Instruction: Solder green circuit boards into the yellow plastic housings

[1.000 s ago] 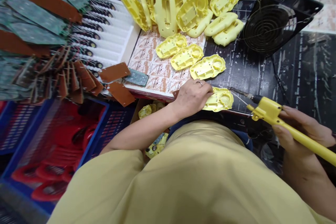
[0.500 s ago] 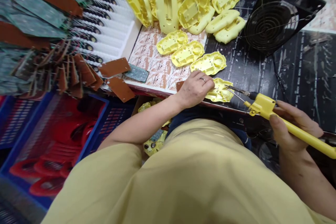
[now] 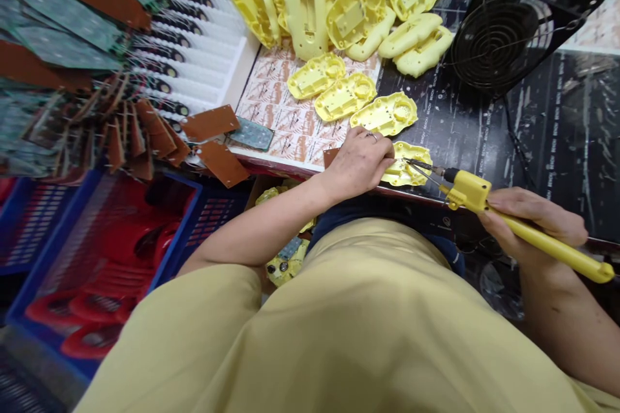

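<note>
My left hand [image 3: 359, 161] presses down on a yellow plastic shell [image 3: 411, 170] at the near edge of the black table mat [image 3: 557, 122], fingers curled on its left end. My right hand [image 3: 530, 219] grips a yellow soldering iron [image 3: 513, 219] by its handle. The iron's metal tip [image 3: 416, 165] rests on the shell, just right of my left fingers. Three more yellow shells [image 3: 382, 113] lie in a row behind the held one.
A heap of yellow shells [image 3: 339, 0] fills the back of the table. A black fan [image 3: 498, 39] stands at the back right. Brown and green circuit boards [image 3: 97, 77] with wires crowd the left. Blue crates [image 3: 159, 251] with red parts sit below.
The soldering iron has moved left until its tip reached the shell under my left hand. My left hand stayed on the shell.
</note>
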`<state>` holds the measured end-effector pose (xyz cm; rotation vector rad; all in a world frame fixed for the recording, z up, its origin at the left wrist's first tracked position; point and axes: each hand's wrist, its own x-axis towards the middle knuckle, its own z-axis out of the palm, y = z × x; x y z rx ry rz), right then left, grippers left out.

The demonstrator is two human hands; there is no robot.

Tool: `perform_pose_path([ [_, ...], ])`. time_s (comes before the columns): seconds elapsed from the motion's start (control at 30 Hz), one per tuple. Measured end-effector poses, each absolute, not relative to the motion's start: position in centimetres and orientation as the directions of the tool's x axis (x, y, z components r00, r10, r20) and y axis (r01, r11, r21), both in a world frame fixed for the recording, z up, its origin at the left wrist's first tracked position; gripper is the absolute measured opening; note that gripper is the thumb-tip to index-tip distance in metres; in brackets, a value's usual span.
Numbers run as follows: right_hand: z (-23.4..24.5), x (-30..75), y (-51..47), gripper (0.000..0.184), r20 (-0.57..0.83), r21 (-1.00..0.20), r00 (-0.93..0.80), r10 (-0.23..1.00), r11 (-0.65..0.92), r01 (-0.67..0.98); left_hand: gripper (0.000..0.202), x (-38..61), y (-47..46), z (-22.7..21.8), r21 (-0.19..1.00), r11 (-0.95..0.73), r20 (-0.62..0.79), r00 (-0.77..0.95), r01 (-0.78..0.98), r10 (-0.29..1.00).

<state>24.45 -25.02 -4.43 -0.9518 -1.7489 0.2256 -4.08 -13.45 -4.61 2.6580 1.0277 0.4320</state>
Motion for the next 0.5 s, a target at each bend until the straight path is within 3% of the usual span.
perform_pose_path([
  [0.4, -3.6, 25.9, -23.5, 0.012, 0.677, -0.473, -0.333, 0.656, 0.735, 0.486, 0.020, -3.7, -13.3, -3.7, 0.318, -0.698, 0.105, 0.708, 0.641, 0.698],
  [0.5, -3.6, 27.1, -23.9, 0.010, 0.620, -0.565, -0.257, 0.741, 0.649, 0.509, 0.020, -3.7, -13.2, -3.7, 0.317, -0.694, 0.093, 0.707, 0.646, 0.701],
])
